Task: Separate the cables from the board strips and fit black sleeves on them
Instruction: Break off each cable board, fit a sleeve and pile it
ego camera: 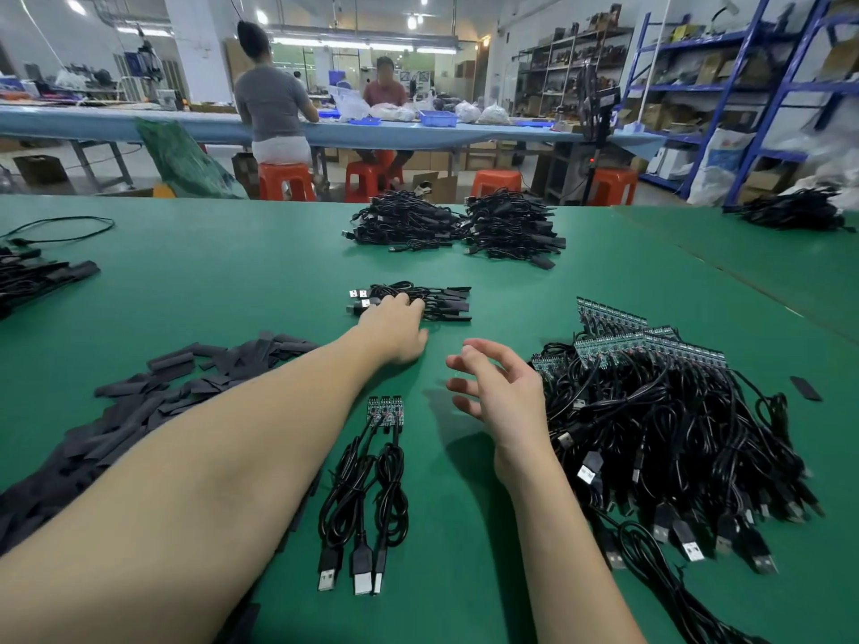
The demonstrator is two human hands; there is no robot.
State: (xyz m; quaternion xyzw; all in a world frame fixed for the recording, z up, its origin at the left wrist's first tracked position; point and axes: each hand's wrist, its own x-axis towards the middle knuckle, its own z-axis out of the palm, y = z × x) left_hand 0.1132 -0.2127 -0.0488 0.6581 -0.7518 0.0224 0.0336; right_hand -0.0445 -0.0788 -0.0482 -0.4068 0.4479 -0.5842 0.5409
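Right now the left hand [395, 330] rests flat-fingered on the sleeved cables [411, 302] at twelve o'clock, the right hand [499, 388] hovers slack and empty, so a careless sweep could snag the three-cable board strip [386, 409] at six o'clock, or scatter the black sleeves [186, 388] at nine.

Beyond the green surface [209, 271], two people [272, 95] sit on orange stools [286, 181] at a long blue workbench [139, 123] carrying blue trays [438, 118] and plastic bags [492, 114]. Blue metal shelving [725, 86] stacked with cardboard boxes [711, 69] lines the far right; a green sack [181, 160] leans at far left.
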